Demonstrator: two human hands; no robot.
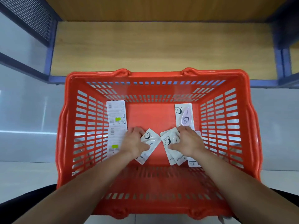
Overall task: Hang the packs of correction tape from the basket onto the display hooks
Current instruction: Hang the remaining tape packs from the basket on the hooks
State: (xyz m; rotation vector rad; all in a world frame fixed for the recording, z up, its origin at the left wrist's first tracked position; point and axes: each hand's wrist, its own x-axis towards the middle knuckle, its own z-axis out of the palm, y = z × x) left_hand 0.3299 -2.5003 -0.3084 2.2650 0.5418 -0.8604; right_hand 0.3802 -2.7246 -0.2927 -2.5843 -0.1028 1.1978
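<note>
In red basket [153,74], mid-floor: L hand [135,142] grips one correction-tape pack [150,141]; R hand [186,143] grips a fan of packs [168,139]. Face-down packs [116,113] lie along basket's L wall, a face-up pack [182,113] at its far-R corner. Wooden shelf [161,46] sits beyond basket.

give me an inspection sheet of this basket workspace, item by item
surface: red basket on grey tiled floor
job's things: face-down packs along left wall; purple face-up pack back right; display hooks not in view
clutter: nothing seen
hands: left hand grips centre pack; right hand grips fanned packs
cables: nothing seen
surroundings: wooden shelf in blue frame behind the basket
</note>
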